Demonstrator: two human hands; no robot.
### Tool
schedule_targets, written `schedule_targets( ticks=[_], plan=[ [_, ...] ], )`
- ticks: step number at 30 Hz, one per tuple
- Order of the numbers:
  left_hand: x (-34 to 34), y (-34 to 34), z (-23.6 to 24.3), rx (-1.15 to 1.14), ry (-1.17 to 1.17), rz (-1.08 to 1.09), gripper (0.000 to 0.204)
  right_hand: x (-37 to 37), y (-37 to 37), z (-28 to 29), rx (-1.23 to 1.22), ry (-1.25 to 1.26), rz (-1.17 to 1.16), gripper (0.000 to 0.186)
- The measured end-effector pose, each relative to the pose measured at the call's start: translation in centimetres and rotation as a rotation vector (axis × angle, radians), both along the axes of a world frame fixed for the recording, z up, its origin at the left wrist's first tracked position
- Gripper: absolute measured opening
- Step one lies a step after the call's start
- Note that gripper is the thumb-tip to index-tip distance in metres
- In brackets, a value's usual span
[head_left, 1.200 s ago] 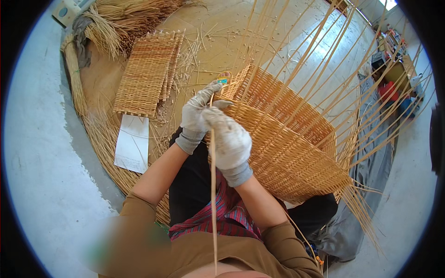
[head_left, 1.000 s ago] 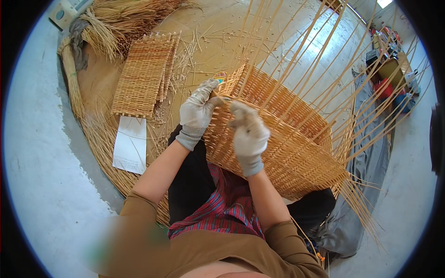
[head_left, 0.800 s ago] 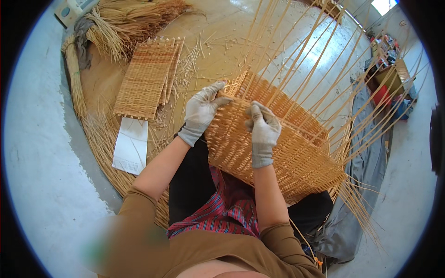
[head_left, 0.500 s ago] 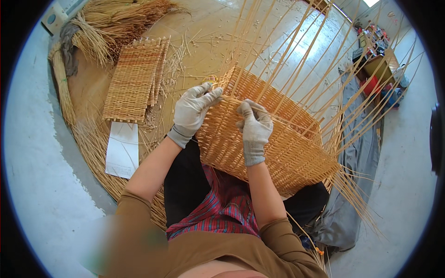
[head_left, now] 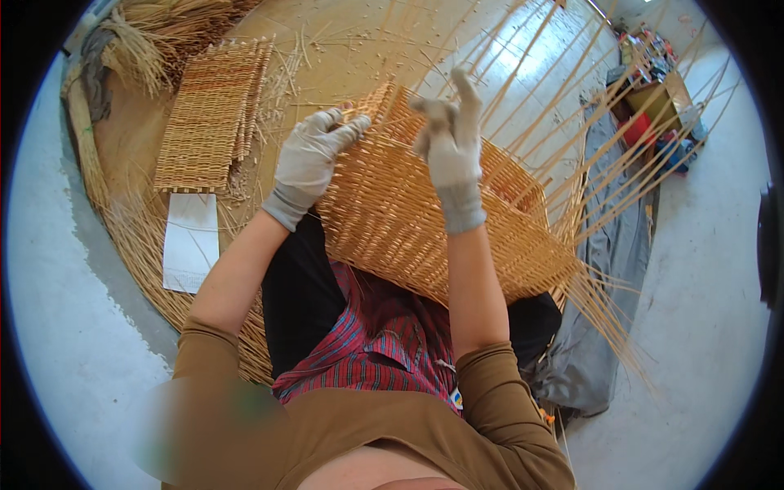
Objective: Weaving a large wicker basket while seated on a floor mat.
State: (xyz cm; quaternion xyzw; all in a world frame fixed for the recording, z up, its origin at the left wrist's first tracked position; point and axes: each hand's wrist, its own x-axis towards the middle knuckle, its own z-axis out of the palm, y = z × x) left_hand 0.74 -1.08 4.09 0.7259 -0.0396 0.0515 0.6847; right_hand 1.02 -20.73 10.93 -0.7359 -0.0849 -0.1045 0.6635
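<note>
A woven wicker basket [head_left: 425, 204] rests tilted across my lap, long pale stakes [head_left: 531, 73] standing up from its far side. My left hand [head_left: 314, 155], in a whitish work glove with a grey cuff, grips the rim at the basket's left corner. Its fingertips are closed there, partly hidden by the weave. Over the near rim my right hand [head_left: 452, 135], gloved the same way, is raised with the index finger stretched up and the thumb apart from it. Nothing plainly shows in its fingers, though thin stakes pass close behind them.
Woven wicker panels [head_left: 208, 122] lie stacked on the floor to the left, a white paper sheet [head_left: 191, 245] below them. Bundled straw-coloured stalks [head_left: 155, 41] lie at the far left. Grey cloth [head_left: 608, 245] lies on the right; a box of items [head_left: 657, 102] stands beyond.
My right hand has left the near rim and risen away from me, its index finger now extended. The left hand stays at the basket's left corner. The whole view has shifted slightly.
</note>
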Motion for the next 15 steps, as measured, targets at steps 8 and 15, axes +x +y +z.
schedule_targets(
  ticks=[8,15],
  plan=[
    [-0.7,0.7,2.0,1.213,-0.667,0.199,0.035,-8.7,-6.7,-6.4,0.281,0.331,-0.426,0.010],
    [-1.0,-7.8,2.5,0.861,-0.498,-0.239,0.022,-6.0,-3.8,-7.1,-0.373,-0.115,-0.689,0.015]
  ],
)
